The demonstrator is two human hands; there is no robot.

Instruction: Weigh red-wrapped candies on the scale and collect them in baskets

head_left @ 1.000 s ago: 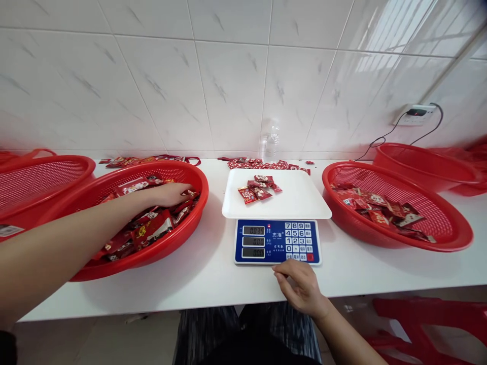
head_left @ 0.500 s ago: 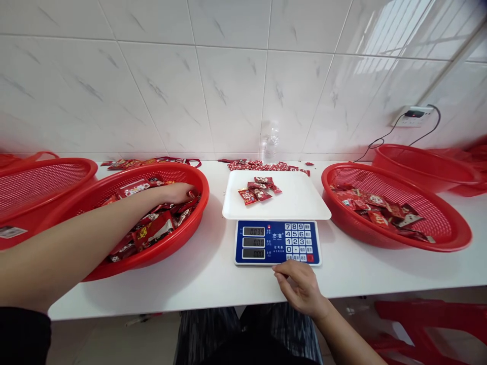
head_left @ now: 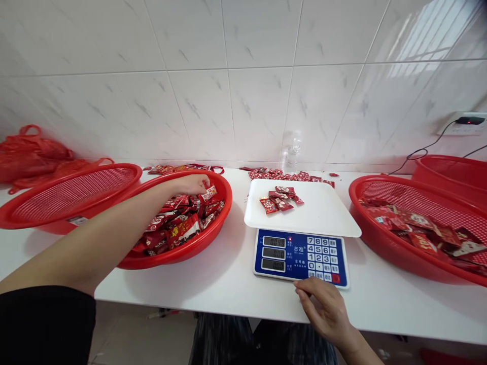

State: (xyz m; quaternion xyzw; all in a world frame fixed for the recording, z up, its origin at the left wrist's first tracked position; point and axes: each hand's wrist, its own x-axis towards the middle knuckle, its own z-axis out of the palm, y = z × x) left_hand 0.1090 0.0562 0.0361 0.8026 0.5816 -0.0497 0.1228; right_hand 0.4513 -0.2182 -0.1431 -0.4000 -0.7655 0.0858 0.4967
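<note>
My left hand reaches into the red basket of small wrapped packets on the left. Its fingers are closed on a red and white packet, just above the heap inside the far right rim. My right hand rests at the front edge of the blue digital scale, loosely curled with thumb and forefinger close together and nothing visible in them. On the scale's white tray lies a small cluster of red packets. The small display digits are hard to read.
A second red basket with packets stands right of the scale, another behind it. Further left is a red perforated basket. Packets, a clear bottle and red bags lie along the wall.
My left hand has risen from among the packets toward the basket's far rim, a packet now showing at its fingers. The view has turned left; my right hand stays by the scale.
</note>
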